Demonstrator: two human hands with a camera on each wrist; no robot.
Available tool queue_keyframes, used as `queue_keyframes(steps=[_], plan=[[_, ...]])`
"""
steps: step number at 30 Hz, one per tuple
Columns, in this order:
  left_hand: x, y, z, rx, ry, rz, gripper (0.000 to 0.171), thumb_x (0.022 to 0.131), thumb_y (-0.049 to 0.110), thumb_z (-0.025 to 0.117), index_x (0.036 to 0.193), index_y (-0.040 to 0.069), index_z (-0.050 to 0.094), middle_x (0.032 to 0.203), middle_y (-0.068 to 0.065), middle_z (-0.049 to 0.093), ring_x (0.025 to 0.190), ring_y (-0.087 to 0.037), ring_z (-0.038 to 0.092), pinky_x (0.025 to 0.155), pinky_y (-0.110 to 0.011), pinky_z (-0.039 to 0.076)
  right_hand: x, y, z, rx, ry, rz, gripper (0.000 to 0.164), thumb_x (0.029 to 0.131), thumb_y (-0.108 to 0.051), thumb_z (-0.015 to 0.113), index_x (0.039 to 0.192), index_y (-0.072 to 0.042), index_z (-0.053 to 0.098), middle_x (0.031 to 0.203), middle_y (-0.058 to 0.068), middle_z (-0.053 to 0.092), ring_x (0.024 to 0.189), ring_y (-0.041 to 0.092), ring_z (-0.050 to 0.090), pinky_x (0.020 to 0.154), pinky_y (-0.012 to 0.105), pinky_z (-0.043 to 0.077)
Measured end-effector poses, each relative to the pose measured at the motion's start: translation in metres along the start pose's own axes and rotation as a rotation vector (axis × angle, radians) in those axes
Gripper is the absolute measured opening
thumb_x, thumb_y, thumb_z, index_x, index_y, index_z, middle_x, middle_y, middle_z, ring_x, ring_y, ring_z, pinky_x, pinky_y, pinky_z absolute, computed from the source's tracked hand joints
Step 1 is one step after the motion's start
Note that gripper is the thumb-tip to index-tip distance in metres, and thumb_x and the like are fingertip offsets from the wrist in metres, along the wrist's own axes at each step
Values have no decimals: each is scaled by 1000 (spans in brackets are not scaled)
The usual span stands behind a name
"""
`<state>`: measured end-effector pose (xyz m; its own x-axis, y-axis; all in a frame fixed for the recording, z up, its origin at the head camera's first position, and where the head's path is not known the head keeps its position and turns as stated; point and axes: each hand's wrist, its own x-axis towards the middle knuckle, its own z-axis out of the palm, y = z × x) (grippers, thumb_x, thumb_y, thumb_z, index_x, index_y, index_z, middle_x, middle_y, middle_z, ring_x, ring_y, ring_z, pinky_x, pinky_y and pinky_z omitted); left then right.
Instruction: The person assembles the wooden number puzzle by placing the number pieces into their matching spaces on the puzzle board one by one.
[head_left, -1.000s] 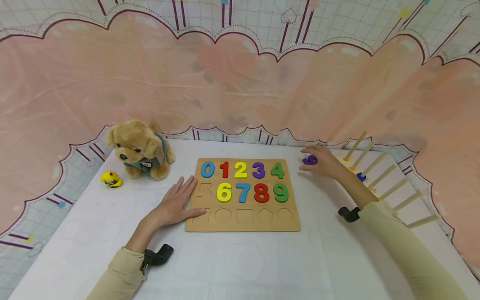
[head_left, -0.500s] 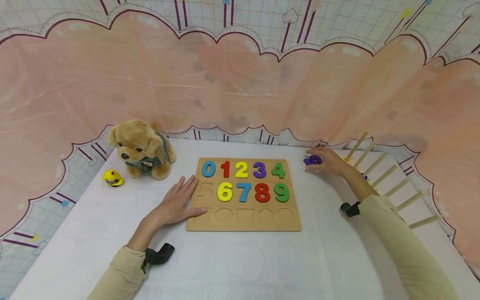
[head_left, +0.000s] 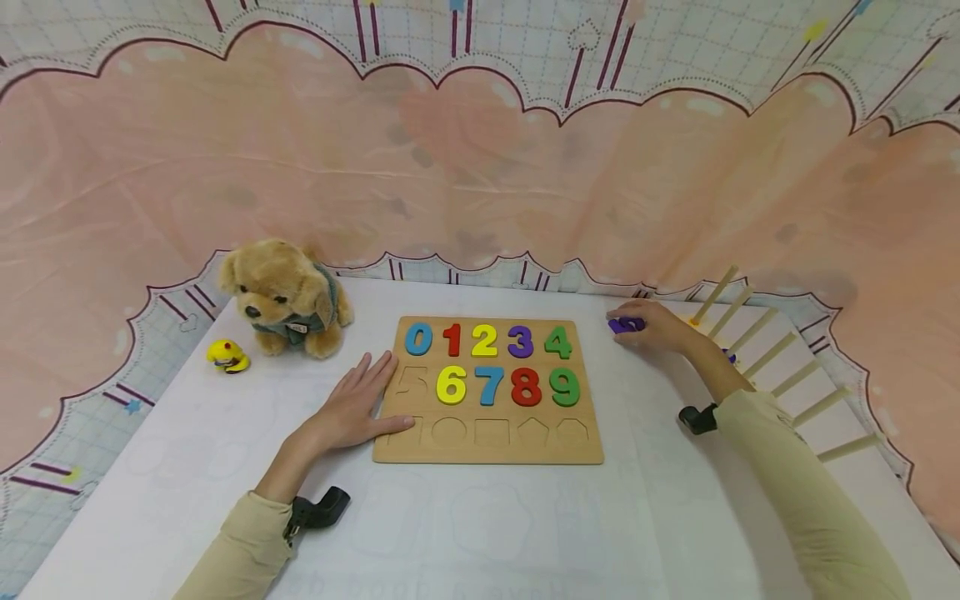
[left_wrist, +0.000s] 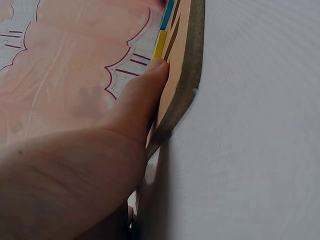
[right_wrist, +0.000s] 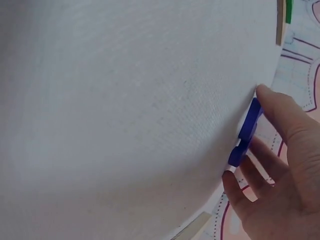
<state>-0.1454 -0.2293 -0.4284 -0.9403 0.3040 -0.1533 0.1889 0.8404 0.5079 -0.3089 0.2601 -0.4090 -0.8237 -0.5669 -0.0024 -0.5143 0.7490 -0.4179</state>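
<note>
The wooden number puzzle board [head_left: 487, 452] lies mid-table, bearing coloured numbers; the 5-shaped recess at its left has no piece in it. My left hand [head_left: 357, 408] rests on its left edge, fingers extended and thumb along the lower row of shape outlines. The left wrist view shows that thumb [left_wrist: 142, 95] against the board's side. Right of the board, my right hand [head_left: 652, 329] holds a purple number 5 [head_left: 626, 325] at the table surface. In the right wrist view the number 5 [right_wrist: 249, 127] sits between thumb and curled fingers; its far side is hidden.
A plush dog [head_left: 288, 300] and a yellow duck toy [head_left: 227, 356] stand at the back left. Under and beyond the right forearm, a row of upright wooden sticks [head_left: 771, 354] rises near the right table edge, with a small blue piece [head_left: 728, 356] among them.
The purple number 5 has turned and shifted slightly right within the right hand, whose fingers have drawn closer round it. The left hand keeps its place on the board.
</note>
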Motion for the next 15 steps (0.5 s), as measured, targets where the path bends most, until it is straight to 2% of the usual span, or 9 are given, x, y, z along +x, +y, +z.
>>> queue_keyframes(steps=[9, 15], plan=[[0, 0, 0, 3, -4, -2, 105, 84, 62, 63, 156, 6, 12, 164, -16, 9, 151, -40, -3, 120, -62, 3, -2, -5, -1, -21, -29, 19, 43, 88, -11, 69, 127, 2, 61, 133, 32, 51, 126, 50, 44, 106, 64, 36], [0, 0, 0, 5, -1, 3, 104, 84, 62, 63, 156, 6, 12, 164, -16, 9, 151, -40, -2, 120, -62, 3, -3, -8, -3, -21, -54, 61, 43, 88, -10, 66, 129, 0, 60, 135, 32, 48, 125, 50, 44, 105, 65, 37]])
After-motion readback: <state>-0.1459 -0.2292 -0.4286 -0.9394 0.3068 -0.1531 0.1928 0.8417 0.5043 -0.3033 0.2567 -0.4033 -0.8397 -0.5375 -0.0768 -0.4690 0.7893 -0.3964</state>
